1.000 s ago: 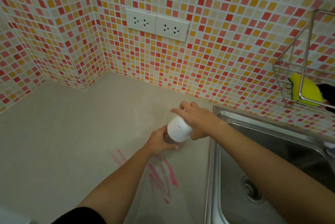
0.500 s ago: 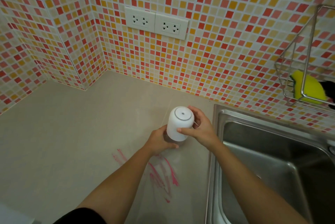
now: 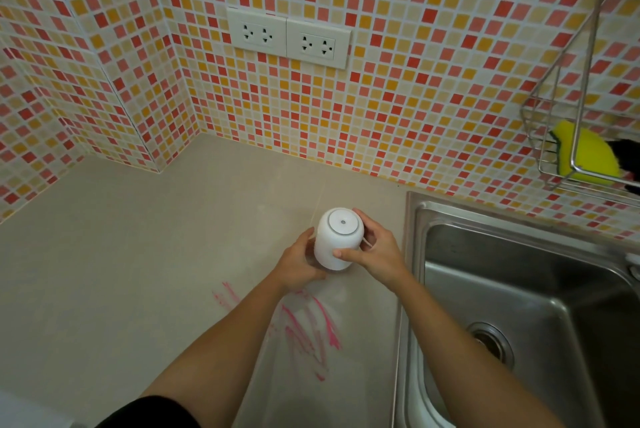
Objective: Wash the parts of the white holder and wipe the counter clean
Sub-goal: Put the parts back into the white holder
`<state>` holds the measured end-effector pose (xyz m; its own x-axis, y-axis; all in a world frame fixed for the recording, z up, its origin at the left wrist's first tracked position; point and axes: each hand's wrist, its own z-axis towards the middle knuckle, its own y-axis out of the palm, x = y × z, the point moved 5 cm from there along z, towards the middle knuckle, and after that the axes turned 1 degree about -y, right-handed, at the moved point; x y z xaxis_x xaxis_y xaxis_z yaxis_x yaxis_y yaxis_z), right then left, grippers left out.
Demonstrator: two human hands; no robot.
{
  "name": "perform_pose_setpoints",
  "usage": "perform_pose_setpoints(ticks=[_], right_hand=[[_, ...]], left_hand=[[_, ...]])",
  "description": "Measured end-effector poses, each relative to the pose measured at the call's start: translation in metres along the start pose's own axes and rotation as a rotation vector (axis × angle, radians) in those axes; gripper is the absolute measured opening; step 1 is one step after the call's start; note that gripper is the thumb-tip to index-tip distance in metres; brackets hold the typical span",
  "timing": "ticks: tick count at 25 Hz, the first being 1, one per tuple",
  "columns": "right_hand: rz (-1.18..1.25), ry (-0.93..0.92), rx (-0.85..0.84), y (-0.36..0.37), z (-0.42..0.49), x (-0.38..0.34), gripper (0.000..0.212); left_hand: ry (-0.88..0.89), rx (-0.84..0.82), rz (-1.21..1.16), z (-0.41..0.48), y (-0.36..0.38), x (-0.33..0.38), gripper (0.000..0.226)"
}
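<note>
Both hands wrapped around the white holder (image 3: 337, 240): left hand (image 3: 298, 266) closed low on its base at 9 o'clock, right hand (image 3: 375, 254) clamped round the upper shell at 3. Biggest stuff first: the surface (image 3: 121, 254) with pink scribbles (image 3: 304, 327) at 6 o'clock of the holder, the sink (image 3: 519, 306) off at 3, sponge (image 3: 585, 157) in the wire rack (image 3: 561, 98) at 2. Looks like I'm at the taking-apart step, so next is probably twisting or lifting the top off, then over to the sink.

Even, soft indoor light, faint shadows, dull sheen on the sink (image 3: 519, 289), wide-angle bending and slight blur at edges.
</note>
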<state>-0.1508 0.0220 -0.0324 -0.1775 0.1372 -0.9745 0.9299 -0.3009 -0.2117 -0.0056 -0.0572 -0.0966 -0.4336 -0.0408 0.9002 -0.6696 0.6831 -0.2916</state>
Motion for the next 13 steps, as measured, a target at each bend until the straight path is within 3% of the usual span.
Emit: perform_pose_setpoints(ticks=[6, 9, 11, 13], right_hand=[[0.001, 0.015, -0.025, 0.01, -0.001, 0.013, 0.077], [-0.031, 0.052, -0.025, 0.01, -0.002, 0.019, 0.091], [-0.075, 0.103, -0.04, 0.007, -0.005, 0.021, 0.106], [-0.091, 0.068, -0.007, -0.004, -0.011, 0.01, 0.102]], left_hand=[[0.01, -0.078, -0.071, -0.002, 0.002, 0.002, 0.086], [0.017, -0.096, -0.077, -0.006, 0.0, 0.006, 0.085], [0.005, -0.055, -0.049, -0.011, -0.01, 0.013, 0.086], [-0.013, 0.049, -0.034, -0.019, -0.029, 0.031, 0.079]])
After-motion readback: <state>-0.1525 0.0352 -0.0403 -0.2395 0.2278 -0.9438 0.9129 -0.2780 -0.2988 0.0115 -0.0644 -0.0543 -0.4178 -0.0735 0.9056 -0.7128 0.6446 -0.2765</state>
